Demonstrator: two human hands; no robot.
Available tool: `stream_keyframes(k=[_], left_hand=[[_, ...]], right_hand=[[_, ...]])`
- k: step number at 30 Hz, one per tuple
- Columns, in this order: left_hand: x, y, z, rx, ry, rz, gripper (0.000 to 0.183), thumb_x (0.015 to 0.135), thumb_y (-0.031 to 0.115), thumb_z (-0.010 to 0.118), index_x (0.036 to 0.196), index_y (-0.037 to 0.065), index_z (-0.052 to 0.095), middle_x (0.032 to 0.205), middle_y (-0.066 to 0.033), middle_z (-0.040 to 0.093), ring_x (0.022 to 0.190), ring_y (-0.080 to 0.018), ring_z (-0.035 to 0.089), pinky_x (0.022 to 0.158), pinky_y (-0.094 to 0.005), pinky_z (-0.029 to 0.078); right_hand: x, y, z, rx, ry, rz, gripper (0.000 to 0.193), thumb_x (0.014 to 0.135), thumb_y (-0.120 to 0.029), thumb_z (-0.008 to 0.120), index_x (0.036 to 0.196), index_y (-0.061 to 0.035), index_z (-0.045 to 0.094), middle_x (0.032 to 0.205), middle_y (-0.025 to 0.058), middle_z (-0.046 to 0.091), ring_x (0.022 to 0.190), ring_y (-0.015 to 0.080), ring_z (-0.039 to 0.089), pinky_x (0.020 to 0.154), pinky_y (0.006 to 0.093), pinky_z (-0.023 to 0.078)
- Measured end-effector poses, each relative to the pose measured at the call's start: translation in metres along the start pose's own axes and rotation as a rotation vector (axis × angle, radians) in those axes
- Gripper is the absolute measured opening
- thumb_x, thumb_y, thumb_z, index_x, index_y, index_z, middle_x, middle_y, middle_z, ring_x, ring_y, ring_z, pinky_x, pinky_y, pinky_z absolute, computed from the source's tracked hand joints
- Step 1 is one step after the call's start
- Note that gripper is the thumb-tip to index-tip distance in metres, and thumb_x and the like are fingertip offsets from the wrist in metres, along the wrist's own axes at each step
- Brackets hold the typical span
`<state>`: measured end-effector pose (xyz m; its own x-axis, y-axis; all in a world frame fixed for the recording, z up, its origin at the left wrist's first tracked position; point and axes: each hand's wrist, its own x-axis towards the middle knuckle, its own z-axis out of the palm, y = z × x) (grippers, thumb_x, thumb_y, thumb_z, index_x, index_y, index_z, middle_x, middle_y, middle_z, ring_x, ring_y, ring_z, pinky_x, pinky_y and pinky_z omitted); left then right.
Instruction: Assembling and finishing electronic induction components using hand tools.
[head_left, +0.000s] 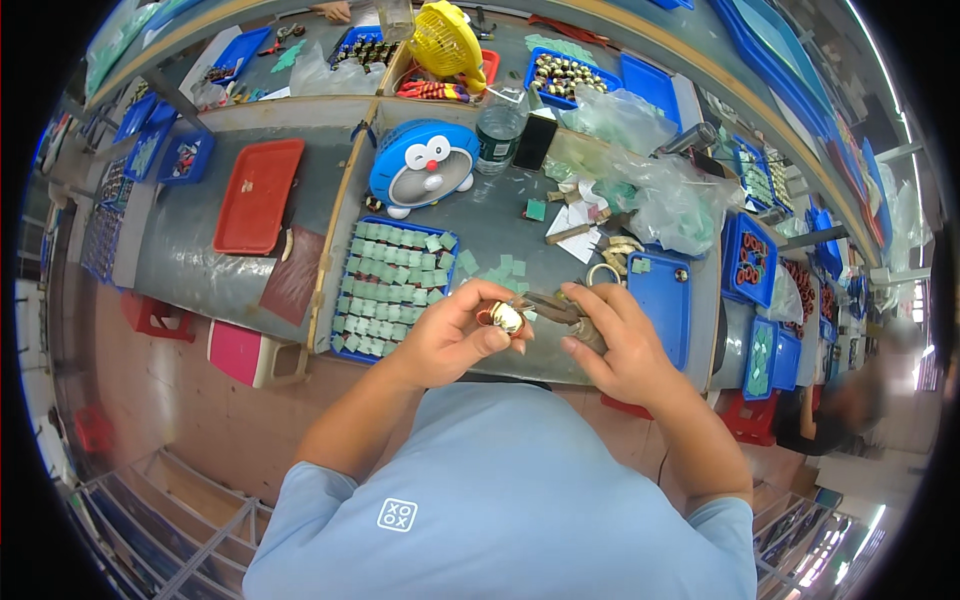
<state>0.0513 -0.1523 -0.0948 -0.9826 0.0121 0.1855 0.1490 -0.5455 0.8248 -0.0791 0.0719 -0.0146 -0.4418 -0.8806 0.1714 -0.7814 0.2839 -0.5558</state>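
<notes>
My left hand (458, 338) is closed around a small wound coil part (502, 317), cream on its face with a dark red edge. In my right hand (625, 345) is a pair of pliers (552, 306) with dark metal jaws and worn, wrapped-looking handles. The jaws point left and meet the edge of the coil part; whether they grip a wire there is too small to tell. Beside my left forearm lies a blue tray (343, 352) with rows of parts topped by pale green squares. Loose green squares (495, 272) are scattered just beyond my hands.
A blue character-shaped fan (428, 168) stands behind the tray, beside a large plastic bottle (499, 128) and a dark phone (536, 140). At right lie a blue tray (660, 310), a tape roll (603, 275) and plastic bags (670, 190). A red tray (258, 197) rests farther left.
</notes>
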Motion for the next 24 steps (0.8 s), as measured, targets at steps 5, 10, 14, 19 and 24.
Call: stream_keyframes(k=[5, 10, 14, 19, 24], left_hand=[[-0.005, 0.003, -0.002, 0.049, -0.008, 0.030, 0.040, 0.106, 0.031, 0.059, 0.128, -0.001, 0.050, 0.107, -0.0131, 0.069, 0.094, -0.0166, 0.066, 0.086, -0.0324, 0.055], [-0.002, 0.008, 0.004, 0.077, 0.022, 0.013, 0.038, 0.108, 0.031, 0.056, 0.127, -0.001, 0.050, 0.107, -0.0136, 0.069, 0.093, -0.0166, 0.067, 0.086, -0.0326, 0.054], [0.000, 0.004, 0.008, 0.071, 0.069, -0.029, 0.043, 0.106, 0.036, 0.057, 0.129, 0.001, 0.047, 0.109, -0.0199, 0.070, 0.092, -0.0230, 0.070, 0.085, -0.0363, 0.058], [-0.001, 0.007, 0.008, 0.073, 0.071, 0.061, 0.045, 0.106, 0.040, 0.056, 0.129, 0.002, 0.047, 0.107, -0.0191, 0.070, 0.094, -0.0230, 0.069, 0.085, -0.0375, 0.057], [0.012, 0.019, 0.002, 0.001, -0.039, 0.119, 0.045, 0.106, 0.036, 0.057, 0.132, 0.001, 0.044, 0.111, -0.0167, 0.068, 0.101, -0.0211, 0.067, 0.091, -0.0364, 0.055]], right_hand=[[0.009, -0.011, 0.003, -0.012, 0.008, -0.011, 0.059, 0.084, -0.014, 0.079, 0.138, -0.0034, 0.057, 0.109, 0.0172, 0.059, 0.095, 0.0338, 0.059, 0.083, 0.0416, 0.050], [0.008, -0.008, 0.011, -0.063, 0.120, -0.038, 0.052, 0.079, -0.015, 0.082, 0.126, -0.0028, 0.063, 0.104, 0.0157, 0.061, 0.086, 0.0340, 0.061, 0.076, 0.0409, 0.052], [0.009, -0.008, 0.000, -0.182, 0.181, -0.083, 0.052, 0.066, -0.008, 0.084, 0.114, -0.0033, 0.065, 0.100, 0.0135, 0.062, 0.083, 0.0331, 0.061, 0.071, 0.0409, 0.052], [0.029, -0.022, -0.020, -0.370, 0.191, -0.204, 0.055, 0.059, -0.004, 0.082, 0.111, -0.0032, 0.065, 0.099, 0.0123, 0.062, 0.084, 0.0320, 0.062, 0.070, 0.0404, 0.051], [0.033, -0.015, -0.016, -0.225, 0.130, -0.130, 0.058, 0.063, -0.002, 0.082, 0.117, -0.0033, 0.063, 0.106, 0.0160, 0.064, 0.089, 0.0352, 0.063, 0.076, 0.0422, 0.053]])
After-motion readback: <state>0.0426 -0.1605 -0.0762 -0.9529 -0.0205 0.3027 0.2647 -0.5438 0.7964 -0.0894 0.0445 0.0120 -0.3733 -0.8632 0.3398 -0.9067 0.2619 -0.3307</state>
